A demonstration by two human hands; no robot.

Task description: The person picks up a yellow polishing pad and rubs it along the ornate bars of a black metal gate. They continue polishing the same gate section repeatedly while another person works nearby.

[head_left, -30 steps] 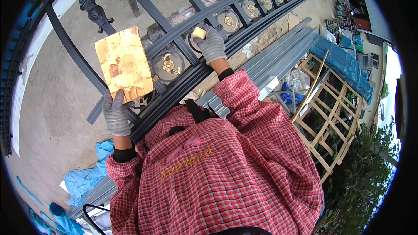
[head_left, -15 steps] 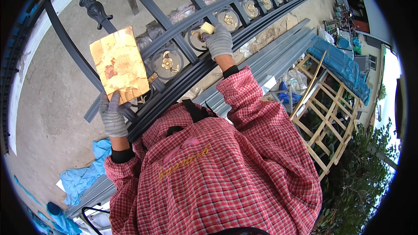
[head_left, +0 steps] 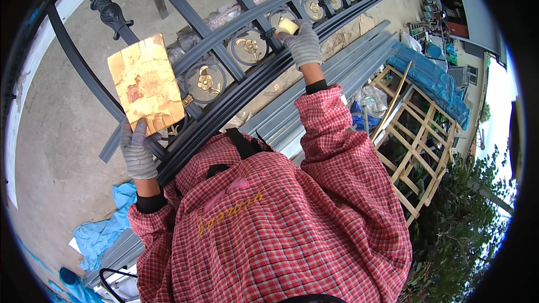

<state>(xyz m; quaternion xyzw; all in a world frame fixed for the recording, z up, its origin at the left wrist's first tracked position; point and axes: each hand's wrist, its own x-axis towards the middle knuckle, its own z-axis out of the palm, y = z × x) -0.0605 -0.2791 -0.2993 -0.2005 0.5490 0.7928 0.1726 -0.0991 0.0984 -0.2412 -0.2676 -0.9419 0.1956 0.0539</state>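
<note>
My left hand [head_left: 137, 154], in a grey knitted glove, grips the lower edge of a flat board [head_left: 145, 81] smeared with shiny gold paint. The board is held above the railing. In my gloved right hand [head_left: 304, 46] is a small pale yellow sponge [head_left: 288, 26], pinched at a ring of the dark grey metal railing [head_left: 222, 109]. Whether the sponge touches the flower inside that ring cannot be made out. Nearer to me, a flower ornament [head_left: 205, 82] and another flower [head_left: 251, 46] show gold on their petals and leaves.
Grey metal bars [head_left: 337, 62] lie beyond the railing on the right, beside a wooden lattice frame [head_left: 418, 146] and a blue-wrapped stack [head_left: 429, 81]. Blue cloth [head_left: 104, 230] lies at lower left. A dark baluster [head_left: 109, 11] with a bulged collar rises at upper left.
My right hand with the sponge has moved from one ring to the farther one along the railing, uncovering a gold-marked flower. My left hand still holds the board; the view has shifted slightly.
</note>
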